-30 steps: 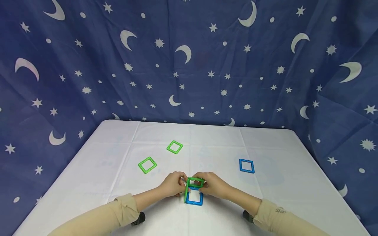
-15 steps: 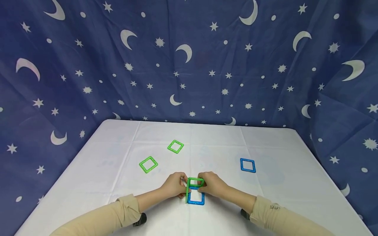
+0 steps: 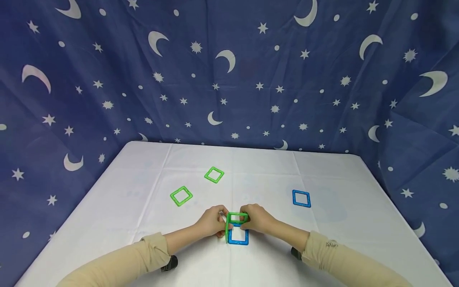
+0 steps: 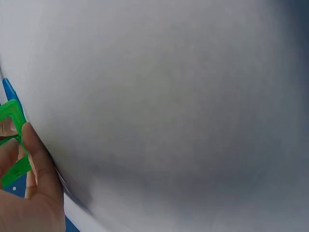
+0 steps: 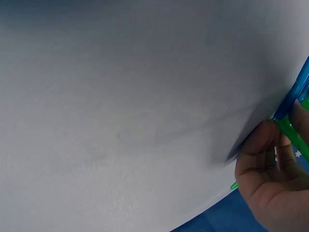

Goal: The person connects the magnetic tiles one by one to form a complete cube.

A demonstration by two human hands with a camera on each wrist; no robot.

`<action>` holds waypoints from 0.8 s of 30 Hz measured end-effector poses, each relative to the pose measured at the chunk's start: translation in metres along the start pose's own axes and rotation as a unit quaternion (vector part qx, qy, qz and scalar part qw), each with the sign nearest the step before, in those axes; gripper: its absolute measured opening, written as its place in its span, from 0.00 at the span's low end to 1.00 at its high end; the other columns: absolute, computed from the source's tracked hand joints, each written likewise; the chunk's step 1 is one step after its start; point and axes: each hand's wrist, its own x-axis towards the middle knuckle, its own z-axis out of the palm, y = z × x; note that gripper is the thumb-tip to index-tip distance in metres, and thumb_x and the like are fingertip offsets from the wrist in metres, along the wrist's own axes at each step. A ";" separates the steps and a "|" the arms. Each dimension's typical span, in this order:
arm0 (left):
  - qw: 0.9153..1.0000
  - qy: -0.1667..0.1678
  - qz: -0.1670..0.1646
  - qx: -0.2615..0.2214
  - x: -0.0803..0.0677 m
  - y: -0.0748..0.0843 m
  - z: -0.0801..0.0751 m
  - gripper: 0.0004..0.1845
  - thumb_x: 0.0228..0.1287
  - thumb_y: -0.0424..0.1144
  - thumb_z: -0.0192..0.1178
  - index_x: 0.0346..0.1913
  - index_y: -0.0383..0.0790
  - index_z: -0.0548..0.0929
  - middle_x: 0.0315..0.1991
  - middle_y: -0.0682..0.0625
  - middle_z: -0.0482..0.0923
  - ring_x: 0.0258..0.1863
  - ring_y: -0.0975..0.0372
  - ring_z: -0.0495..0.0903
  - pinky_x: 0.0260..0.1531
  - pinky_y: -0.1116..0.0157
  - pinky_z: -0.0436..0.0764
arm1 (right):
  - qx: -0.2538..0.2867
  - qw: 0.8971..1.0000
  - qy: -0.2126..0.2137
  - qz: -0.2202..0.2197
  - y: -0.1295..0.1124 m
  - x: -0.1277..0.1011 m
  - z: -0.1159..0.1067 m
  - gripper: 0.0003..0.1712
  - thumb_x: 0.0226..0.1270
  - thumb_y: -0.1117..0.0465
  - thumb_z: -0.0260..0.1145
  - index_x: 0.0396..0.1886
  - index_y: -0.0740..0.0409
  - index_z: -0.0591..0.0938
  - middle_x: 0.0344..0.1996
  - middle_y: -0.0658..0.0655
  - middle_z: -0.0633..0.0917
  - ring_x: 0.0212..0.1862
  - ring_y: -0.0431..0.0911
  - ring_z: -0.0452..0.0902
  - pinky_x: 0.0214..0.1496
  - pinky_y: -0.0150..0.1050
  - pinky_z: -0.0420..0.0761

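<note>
A blue square magnetic tile (image 3: 238, 242), an open frame, lies flat near the front middle of the table. Along its left side a green magnetic tile (image 3: 227, 233) stands upright, and another green tile (image 3: 238, 214) stands at its back edge, the two meeting at a corner. My left hand (image 3: 211, 221) pinches the left green tile, thumb on the inner side. With thumb and fingers, my right hand (image 3: 261, 219) grips the right end of the back green tile. In the right wrist view, that green tile (image 5: 292, 133) meets the blue tile (image 5: 292, 96) beside my thumb.
Two loose green square tiles lie flat farther back on the left, one (image 3: 181, 196) nearer and one (image 3: 214, 175) farther. A loose blue tile (image 3: 301, 198) lies to the right. The white-covered table (image 3: 143, 183) ends at a blue star-and-moon curtain (image 3: 247, 71).
My right fingertips, earlier visible through the back green tile, have drawn to its right end. The left hand keeps its pinch. The head view has shifted slightly.
</note>
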 end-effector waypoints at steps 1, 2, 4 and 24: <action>1.000 -0.001 0.007 0.004 0.000 0.000 -0.001 0.12 0.54 0.28 0.67 0.39 0.31 0.76 0.14 0.51 0.72 0.09 0.68 0.73 0.13 0.68 0.79 | 0.002 1.000 -0.004 -0.002 0.001 0.001 -0.001 0.11 0.48 0.69 0.74 0.24 0.59 0.78 0.21 0.49 0.77 0.25 0.40 0.67 0.26 0.29 0.69; 1.000 -0.002 0.015 0.009 0.000 0.000 -0.002 0.11 0.54 0.27 0.66 0.38 0.30 0.76 0.15 0.52 0.72 0.10 0.68 0.73 0.13 0.68 0.79 | 0.003 1.000 -0.008 -0.006 0.002 0.002 -0.001 0.11 0.49 0.68 0.74 0.24 0.59 0.78 0.21 0.48 0.77 0.25 0.40 0.67 0.26 0.29 0.68; 0.999 -0.004 0.032 0.021 0.001 -0.001 -0.003 0.08 0.55 0.26 0.65 0.37 0.30 0.78 0.17 0.52 0.72 0.11 0.67 0.73 0.13 0.68 0.79 | 0.006 1.000 -0.018 -0.016 0.005 0.004 -0.003 0.11 0.49 0.68 0.74 0.24 0.59 0.78 0.21 0.48 0.77 0.25 0.39 0.67 0.25 0.28 0.68; 0.994 -0.033 0.089 0.047 -0.006 -0.010 -0.015 0.09 0.49 0.23 0.67 0.34 0.34 0.80 0.30 0.50 0.77 0.14 0.69 0.73 0.15 0.75 0.76 | -0.071 0.992 -0.077 -0.069 0.011 0.018 -0.037 0.06 0.59 0.66 0.68 0.35 0.57 0.81 0.25 0.49 0.79 0.28 0.38 0.68 0.31 0.27 0.72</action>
